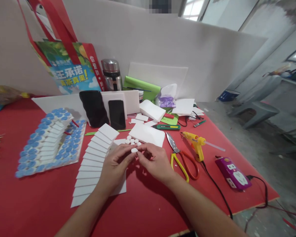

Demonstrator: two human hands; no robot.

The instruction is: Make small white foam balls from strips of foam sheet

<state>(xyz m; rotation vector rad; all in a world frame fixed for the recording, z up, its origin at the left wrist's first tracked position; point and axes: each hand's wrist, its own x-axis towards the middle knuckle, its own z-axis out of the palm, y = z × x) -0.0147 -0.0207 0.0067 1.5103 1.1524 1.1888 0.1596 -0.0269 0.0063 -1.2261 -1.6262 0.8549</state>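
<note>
Between the fingertips of my left hand (117, 164) and my right hand (158, 161) is a small white disc (134, 150), pinched from both sides. Several more white discs (132, 141) lie just beyond my fingers. Beside and partly under my left wrist, a curved stair of white foam strips (91, 168) rests on a white board (122, 187). A white foam block (148, 134) lies behind my right hand.
Left stands a blue-and-white model (49, 141). Two phones (117, 114) lean behind. At right are scissors (180, 154), a yellow glue gun (197, 143) with its cord, and a purple power block (233, 174). A green cutter (166, 127) lies beyond the foam block.
</note>
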